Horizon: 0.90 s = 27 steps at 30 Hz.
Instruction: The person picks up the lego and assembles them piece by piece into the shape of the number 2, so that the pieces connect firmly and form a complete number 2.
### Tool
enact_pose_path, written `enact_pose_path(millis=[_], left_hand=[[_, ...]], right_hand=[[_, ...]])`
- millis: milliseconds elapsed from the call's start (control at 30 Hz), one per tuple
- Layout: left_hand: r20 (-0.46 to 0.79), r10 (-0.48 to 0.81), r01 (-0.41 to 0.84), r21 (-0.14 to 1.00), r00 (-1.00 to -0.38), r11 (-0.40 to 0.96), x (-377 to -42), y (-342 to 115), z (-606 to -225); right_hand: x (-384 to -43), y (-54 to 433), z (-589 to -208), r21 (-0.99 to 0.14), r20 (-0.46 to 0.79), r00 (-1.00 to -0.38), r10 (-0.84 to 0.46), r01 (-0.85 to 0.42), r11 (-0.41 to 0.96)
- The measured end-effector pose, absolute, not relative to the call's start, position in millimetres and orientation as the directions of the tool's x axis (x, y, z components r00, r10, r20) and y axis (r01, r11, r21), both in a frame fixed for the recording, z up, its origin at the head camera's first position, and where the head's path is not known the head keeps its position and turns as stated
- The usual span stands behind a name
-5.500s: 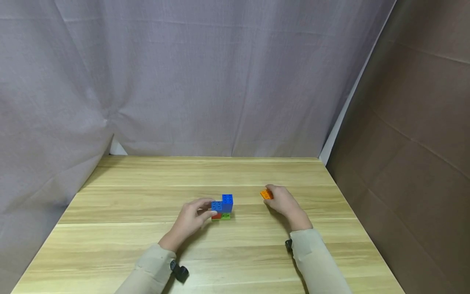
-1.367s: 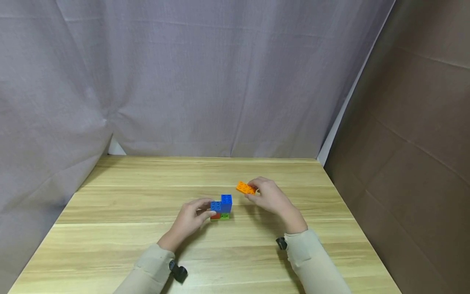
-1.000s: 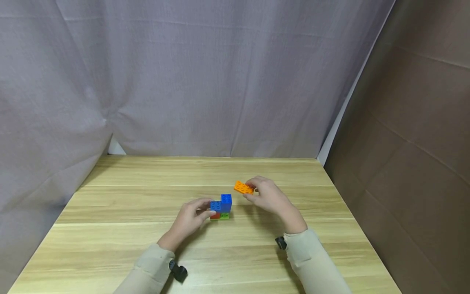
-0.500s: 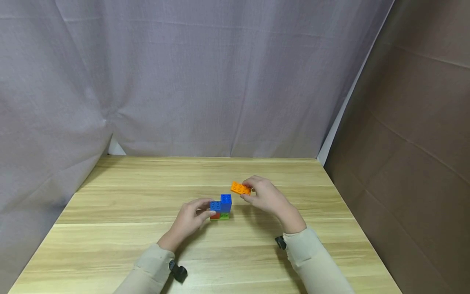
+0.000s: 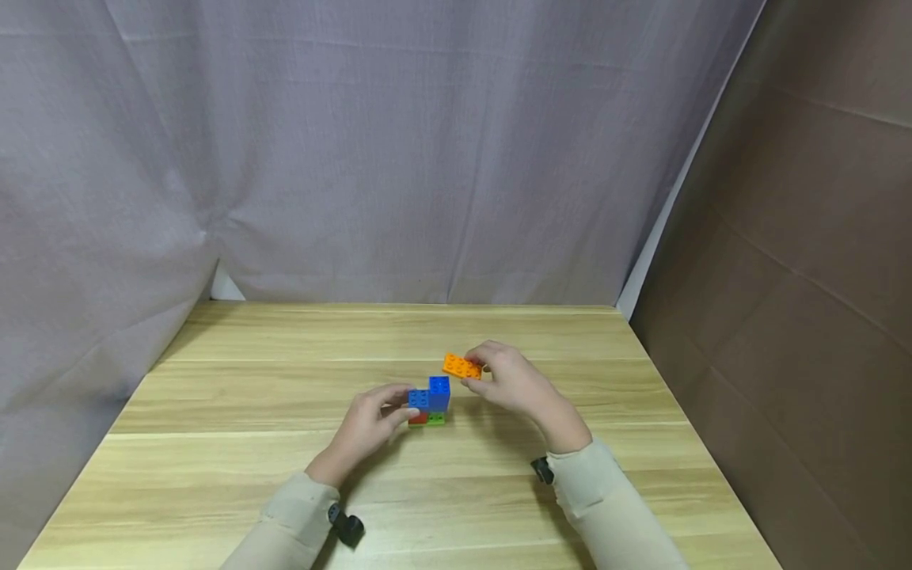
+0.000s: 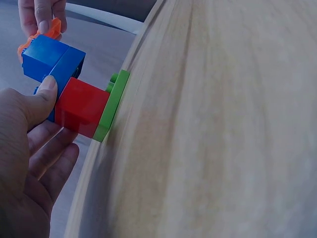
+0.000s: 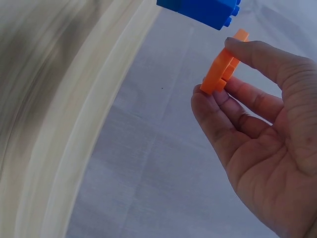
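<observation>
My left hand pinches a small stack of building bricks standing on the table. In the left wrist view its base is a thin green plate with a red brick on one end. A flatter blue brick lies over the red one, and a taller blue brick caps the far end; the thumb touches the flatter blue brick. Just right of and behind the stack, my right hand holds a thin orange plate by its right end, above the table. The plate and the blue brick are apart.
The wooden table reaches back to a grey cloth. A brown cloth panel stands along the right side. A black wrist camera sits on the left cuff, another on the right.
My right hand has lifted the orange plate off its spot at the right and carried it left, close behind the blue brick. My left hand and the stack have stayed in place.
</observation>
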<state>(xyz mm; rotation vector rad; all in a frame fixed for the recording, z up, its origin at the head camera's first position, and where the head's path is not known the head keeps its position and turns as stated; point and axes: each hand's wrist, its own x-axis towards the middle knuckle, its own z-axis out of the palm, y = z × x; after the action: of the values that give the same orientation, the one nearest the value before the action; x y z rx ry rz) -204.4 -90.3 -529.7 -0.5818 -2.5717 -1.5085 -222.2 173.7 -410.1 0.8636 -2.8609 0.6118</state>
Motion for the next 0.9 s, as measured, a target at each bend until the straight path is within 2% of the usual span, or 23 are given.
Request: enact_pose_path(millis=[367, 900], left_hand=[[0.275, 0.282, 0.377, 0.823, -0.919, 0.424, -204.4, -90.3, -528.3], [0.291, 0.282, 0.39, 0.822, -0.914, 0.416, -203.7, -90.7, -529.2]], right_hand=[[-218.5, 165.8, -404.7, -0.331, 0.181, -0.817, -0.547, -0.575, 0.748], [-211.6, 150.3, -406.1, -0.364, 0.139, -0.761, -0.634, -0.634, 0.682]])
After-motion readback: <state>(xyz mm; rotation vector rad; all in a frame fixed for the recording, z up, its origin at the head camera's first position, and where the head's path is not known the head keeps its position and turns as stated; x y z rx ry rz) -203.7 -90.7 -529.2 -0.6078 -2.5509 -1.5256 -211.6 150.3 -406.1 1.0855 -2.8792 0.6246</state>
